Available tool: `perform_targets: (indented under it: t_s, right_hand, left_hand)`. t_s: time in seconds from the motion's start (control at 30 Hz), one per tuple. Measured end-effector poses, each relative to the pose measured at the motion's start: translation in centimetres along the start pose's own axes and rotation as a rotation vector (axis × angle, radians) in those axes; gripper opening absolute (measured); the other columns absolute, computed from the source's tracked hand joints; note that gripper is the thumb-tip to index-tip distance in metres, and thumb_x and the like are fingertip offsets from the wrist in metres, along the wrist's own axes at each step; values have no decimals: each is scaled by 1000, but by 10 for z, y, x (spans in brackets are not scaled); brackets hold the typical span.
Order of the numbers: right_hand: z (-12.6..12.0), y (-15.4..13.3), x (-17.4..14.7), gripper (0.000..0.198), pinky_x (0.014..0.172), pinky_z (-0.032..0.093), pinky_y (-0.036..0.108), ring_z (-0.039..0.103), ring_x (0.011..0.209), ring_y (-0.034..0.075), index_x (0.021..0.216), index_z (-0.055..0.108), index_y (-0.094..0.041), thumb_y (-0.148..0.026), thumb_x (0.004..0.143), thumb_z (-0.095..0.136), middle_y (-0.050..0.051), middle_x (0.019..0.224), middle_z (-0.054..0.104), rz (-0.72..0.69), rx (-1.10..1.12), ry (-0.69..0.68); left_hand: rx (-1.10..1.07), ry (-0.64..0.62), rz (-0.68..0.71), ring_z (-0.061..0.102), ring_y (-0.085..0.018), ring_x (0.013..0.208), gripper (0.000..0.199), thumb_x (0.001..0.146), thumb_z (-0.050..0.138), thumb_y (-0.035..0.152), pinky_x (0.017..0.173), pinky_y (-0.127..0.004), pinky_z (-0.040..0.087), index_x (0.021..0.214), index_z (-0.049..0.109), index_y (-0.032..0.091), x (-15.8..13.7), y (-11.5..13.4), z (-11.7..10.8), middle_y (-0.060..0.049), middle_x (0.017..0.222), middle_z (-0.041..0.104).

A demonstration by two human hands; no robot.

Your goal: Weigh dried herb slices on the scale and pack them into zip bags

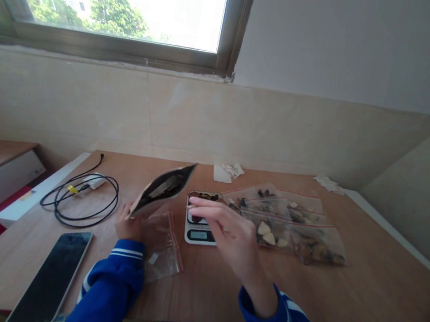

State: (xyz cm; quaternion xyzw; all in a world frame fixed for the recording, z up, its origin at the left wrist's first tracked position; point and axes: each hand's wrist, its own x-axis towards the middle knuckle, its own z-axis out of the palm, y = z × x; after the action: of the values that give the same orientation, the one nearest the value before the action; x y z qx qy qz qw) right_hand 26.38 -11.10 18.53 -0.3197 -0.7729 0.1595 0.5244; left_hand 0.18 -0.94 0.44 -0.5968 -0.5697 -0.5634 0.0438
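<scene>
My left hand (127,226) is closed round the lower side of an open-mouthed pouch (164,188) with a dark inside. The pouch is tilted, and something pale shows within it. Over a white digital kitchen scale (201,236) hangs my right hand (233,233), fingers stretched to the left and pressed together. A tiny pale bit shows at its fingertips, too small to name. Dark dried pieces (212,196) lie on the scale, partly hidden by that hand. Beside my left wrist lies a clear zip bag (161,251) with a small white packet inside.
Several clear zip bags (318,246) of dried pieces lie right of the scale. At the left are a coiled black cable (81,223), a white adapter (94,180) and a phone (53,274). Crumpled tissue (233,171) lies at the back, near the wall.
</scene>
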Motion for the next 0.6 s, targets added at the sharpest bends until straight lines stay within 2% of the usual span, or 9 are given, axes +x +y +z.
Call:
perform_targets:
  t_s: [0.07,0.13,0.2,0.27,0.37,0.47,0.6]
  right_hand:
    - [-9,24,-6,21,93,49,34,63,103,16,91,66,-26,-16,90,48,1,107,69,73,-1,237]
    - [-14,60,-15,10,93,48,38,64,100,19,86,66,-24,-23,87,56,3,100,71,192,-18,379]
    - [-16,100,-27,10,87,50,39,65,93,21,82,66,-21,-29,84,60,5,95,72,317,-1,362]
    - [-14,137,-39,14,82,51,38,66,88,21,85,66,-19,-31,82,60,7,94,72,416,51,299]
    - [-7,175,-51,15,80,51,37,66,83,21,86,66,-19,-30,80,59,7,90,71,477,52,214]
    - [-1,192,-54,16,81,51,37,65,85,20,90,66,-19,-27,79,57,7,93,71,478,46,162]
    - [-1,195,-54,24,81,51,36,65,86,19,99,65,-21,-21,78,53,6,98,70,475,0,100]
  left_hand:
    - [32,62,-90,59,-21,73,25,77,57,38,67,-35,49,86,64,16,0,-3,4,-7,80,63]
    - [42,72,-193,57,-17,67,27,74,61,43,66,-32,49,80,62,16,1,-2,6,-3,75,60]
    - [37,42,-261,54,-15,63,30,73,62,47,64,-29,48,76,62,17,2,1,5,-1,70,57]
    - [38,19,-273,53,-14,63,32,74,60,49,63,-28,46,75,62,17,3,5,3,0,69,56]
    - [55,9,-257,52,-14,62,34,75,58,51,61,-27,43,72,61,17,4,7,1,0,69,54]
    - [69,10,-241,51,-14,62,36,75,57,52,60,-28,42,68,59,17,5,6,1,0,67,52]
    - [78,-17,-237,51,-15,61,36,74,59,53,60,-28,42,67,58,18,5,2,2,0,67,52]
